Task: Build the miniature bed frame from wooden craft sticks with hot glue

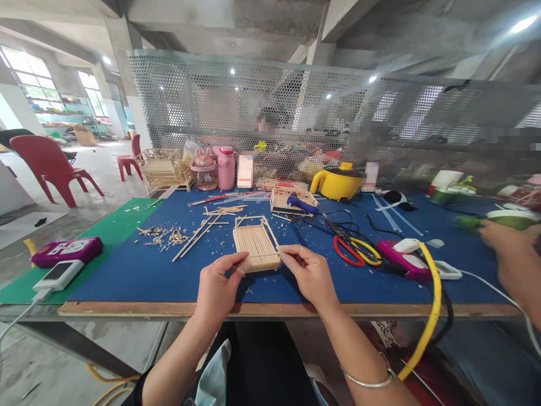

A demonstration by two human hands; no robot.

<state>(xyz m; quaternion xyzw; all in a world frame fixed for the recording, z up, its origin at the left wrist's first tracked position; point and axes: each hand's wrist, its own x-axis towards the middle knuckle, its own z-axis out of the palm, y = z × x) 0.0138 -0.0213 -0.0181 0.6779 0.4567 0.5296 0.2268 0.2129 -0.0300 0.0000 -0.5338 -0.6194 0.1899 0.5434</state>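
A small model made of thin wooden sticks point(257, 241) rests on the blue table mat in front of me. It has a slatted base, with a raised rail at its far end and along its right side. My left hand point(220, 282) pinches the near left corner with thumb and forefinger. At the near right corner my right hand point(307, 273) has its fingertips closed on the model. A single stick point(264, 255) runs across the near edge between both hands; its ends are hidden by my fingers.
Loose sticks point(203, 237) and chips point(164, 237) lie left of the model. Beyond are a blue glue gun point(302, 204) and another stick piece point(281, 203). Scissors point(349, 251), cables and a purple power strip point(406, 259) lie right. A co-worker's hand point(507, 237) is far right.
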